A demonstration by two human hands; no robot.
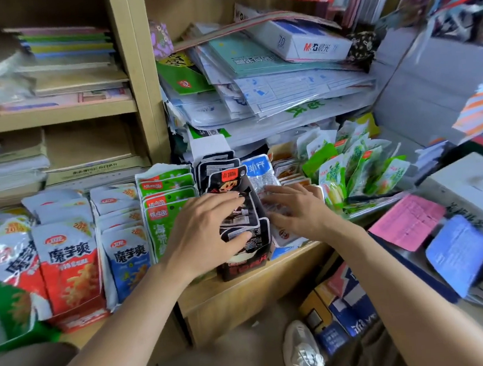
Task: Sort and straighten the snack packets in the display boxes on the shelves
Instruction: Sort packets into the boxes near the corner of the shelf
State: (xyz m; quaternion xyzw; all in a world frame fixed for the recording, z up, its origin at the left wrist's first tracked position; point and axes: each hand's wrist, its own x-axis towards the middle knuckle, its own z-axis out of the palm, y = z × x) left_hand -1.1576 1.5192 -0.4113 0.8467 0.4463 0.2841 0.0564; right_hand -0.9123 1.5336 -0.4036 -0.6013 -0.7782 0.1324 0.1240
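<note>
A row of display boxes with snack packets fills the wooden shelf. My left hand lies with spread, nearly straight fingers on the left side of the black packets in the middle box, thumb at their front. My right hand rests flat, fingers straight, on the white and blue packets just right of them. Left of my hands stand green packets, blue packets and red packets. On the right, light-green packets lean in a loose fan.
Stacks of plastic-wrapped stationery and a white paper box hang low over the snack row. A pink pad and a blue pad lie on a counter at right. Cartons and my shoe are on the floor below.
</note>
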